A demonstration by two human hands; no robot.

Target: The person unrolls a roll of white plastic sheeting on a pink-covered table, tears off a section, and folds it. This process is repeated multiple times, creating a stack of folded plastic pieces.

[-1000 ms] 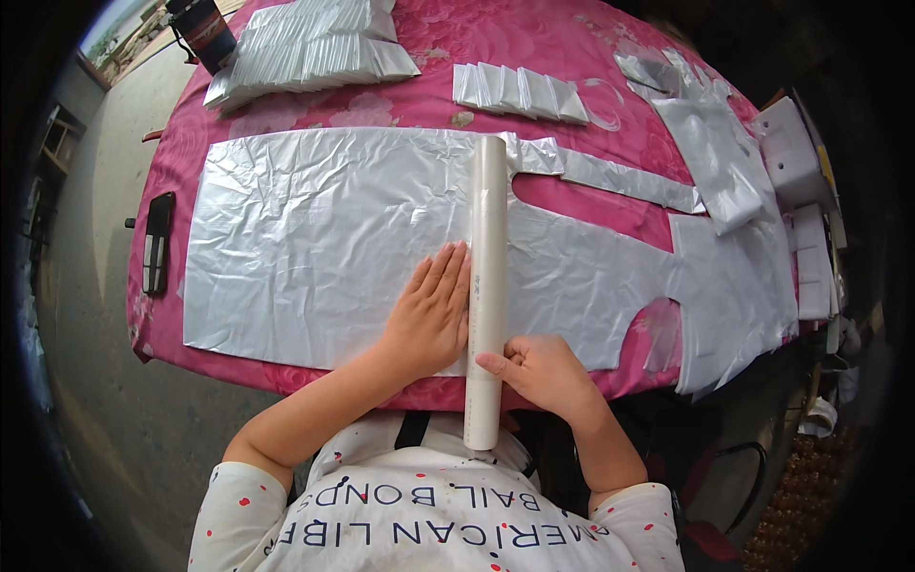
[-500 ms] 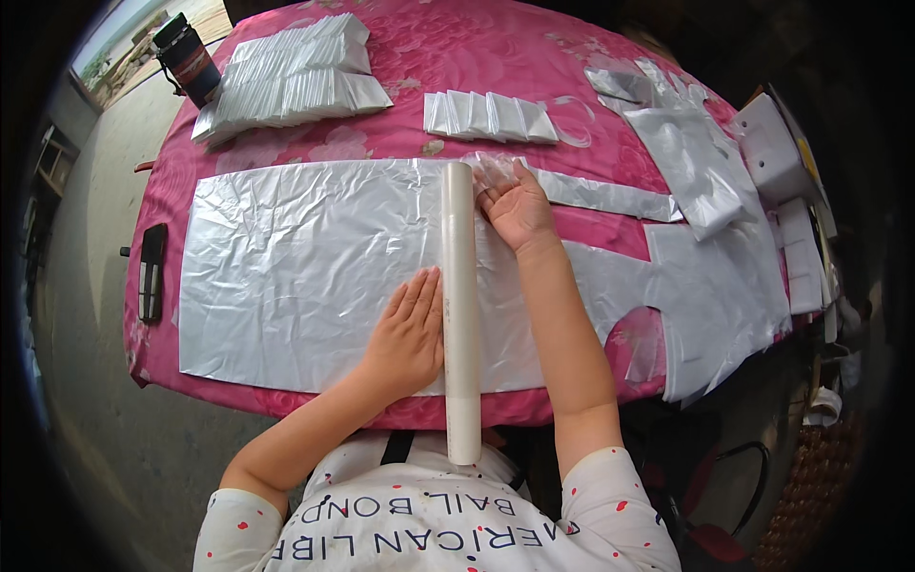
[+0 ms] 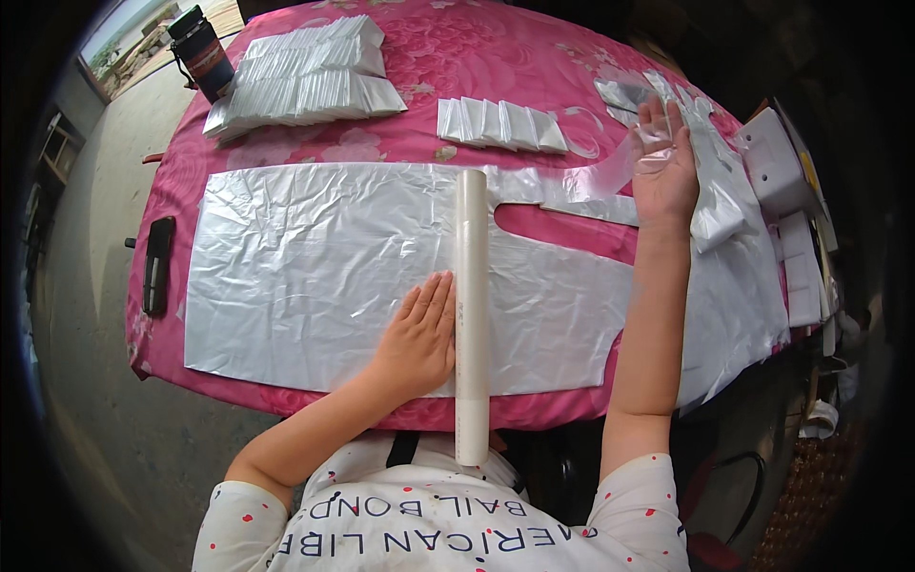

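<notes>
A thin, shiny whitish plastic sheet (image 3: pixel 315 267) with a cut-out and narrow straps at its right end lies flat on the table. Across it rests a long pale tube (image 3: pixel 471 315), its near end jutting past the table edge towards my body. My left hand (image 3: pixel 419 329) lies flat on the sheet against the tube's left side, fingers stretched out. Raised at the far right, my right hand (image 3: pixel 667 172) has a clear plastic strap (image 3: pixel 605 176) caught at its fingers. That strap runs back leftward to the sheet's far edge.
Folded plastic packets (image 3: pixel 305 86) stand in rows at the far left beside a dark bottle (image 3: pixel 202 55). A smaller row of folded packets (image 3: pixel 500 124) lies far centre. More loose plastic sheets (image 3: pixel 734 286) cover the right side, near white boxes (image 3: pixel 777 162). A black phone-like object (image 3: pixel 158 267) sits left.
My right hand has moved right from beside the tube's far end, drawing the clear strap out with it. The loose sheets' straps now show less behind my forearm. My left hand stays flat beside the tube.
</notes>
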